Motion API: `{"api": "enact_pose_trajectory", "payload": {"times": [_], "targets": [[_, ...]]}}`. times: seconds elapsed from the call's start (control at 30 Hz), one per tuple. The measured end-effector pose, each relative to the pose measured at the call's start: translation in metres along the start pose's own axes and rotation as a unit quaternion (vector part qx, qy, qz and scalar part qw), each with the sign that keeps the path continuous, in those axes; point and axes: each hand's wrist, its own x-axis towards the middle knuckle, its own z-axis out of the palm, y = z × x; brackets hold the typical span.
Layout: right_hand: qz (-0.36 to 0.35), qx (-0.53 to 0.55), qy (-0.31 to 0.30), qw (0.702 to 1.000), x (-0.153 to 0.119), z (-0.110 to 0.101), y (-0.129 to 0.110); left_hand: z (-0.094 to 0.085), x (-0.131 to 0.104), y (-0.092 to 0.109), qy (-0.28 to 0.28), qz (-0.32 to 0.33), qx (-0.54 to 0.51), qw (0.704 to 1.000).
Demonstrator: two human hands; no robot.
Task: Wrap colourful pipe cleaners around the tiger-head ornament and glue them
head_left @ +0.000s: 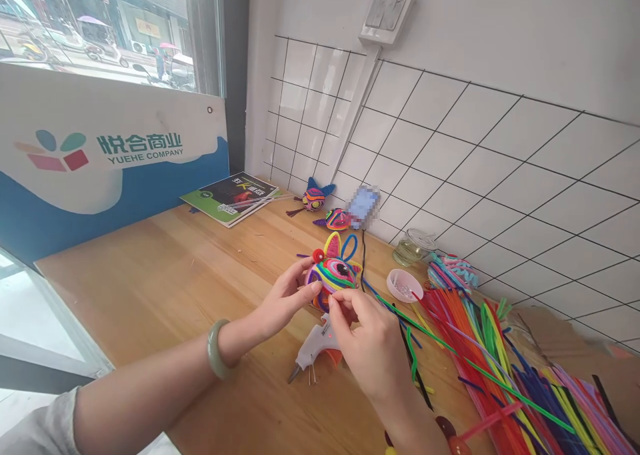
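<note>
A small stuffed-looking figure covered in coloured pipe cleaners (340, 273) is held up over the table, with a dark eye, a pointed pink-and-yellow ear, a blue loop and a red curl on top. My left hand (295, 287) grips it from the left, thumb in front. At its lower edge, the thumb and forefinger of my right hand (367, 331) pinch together at a purple pipe cleaner; the exact grip is partly hidden. Below the hands lies a white hot glue gun (316, 341), its nozzle pointing down left, its rear covered by my right hand.
Long loose pipe cleaners (465, 335) spread across the right side. Behind them stand a pink bowl (404, 285) of small pieces, a glass jar (413, 247) and a curly blue-pink bundle (453, 273). Two finished-looking figures (314, 196), a blurred phone (364, 206) and a magazine (230, 198) lie near the wall.
</note>
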Motion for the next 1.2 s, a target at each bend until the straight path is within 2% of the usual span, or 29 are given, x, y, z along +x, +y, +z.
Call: {"api": "enact_pose_trajectory", "payload": {"times": [0.23, 0.4, 0.57, 0.77, 0.93, 1.2], "targets": [[0.018, 0.035, -0.032, 0.999, 0.001, 0.0, 0.0, 0.0, 0.002, -0.001, 0.009, -0.007, -0.005, 1.0], [0.04, 0.075, -0.056, 0.995, 0.003, -0.011, 0.005, 0.001, 0.003, 0.004, 0.035, -0.011, -0.03, 0.999], [0.023, 0.072, -0.04, 0.996, 0.006, -0.018, 0.009, 0.0, 0.003, 0.003, 0.033, -0.019, -0.047, 0.998], [0.033, 0.075, -0.058, 0.995, 0.006, -0.013, 0.007, -0.002, 0.004, 0.002, 0.039, -0.03, -0.044, 0.998], [0.026, 0.07, -0.05, 0.996, 0.006, -0.011, 0.009, 0.0, 0.004, 0.003, 0.034, -0.025, -0.058, 0.997], [0.067, 0.097, -0.039, 0.992, 0.006, -0.01, 0.012, 0.001, 0.004, 0.005, 0.027, -0.022, -0.063, 0.997]]}}
